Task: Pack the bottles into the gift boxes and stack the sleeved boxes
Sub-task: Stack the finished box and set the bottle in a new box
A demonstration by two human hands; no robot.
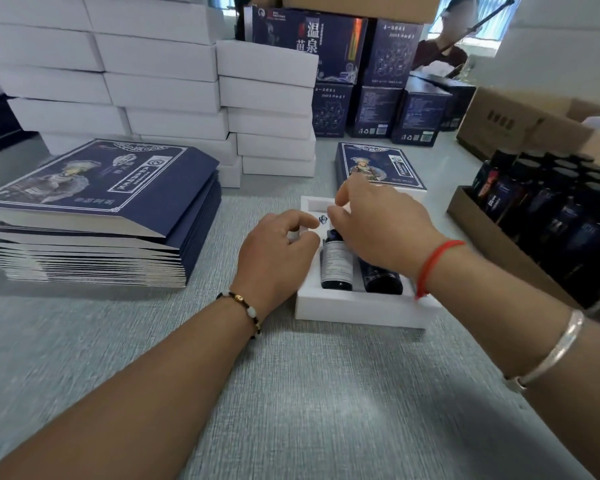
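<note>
Head view: lying side by side in the white box [361, 308], two bottles [336, 261], snug so as not to roll. Left hand [274, 258] curling loosely at the box edge, steadying. Right hand [378, 223] reaching over the bottle tops, fingers half bent; grip hidden, cannot tell.

We note a grey textured table [291, 393]; at its far right edge a person in a dark red top [440, 53] sits.
</note>
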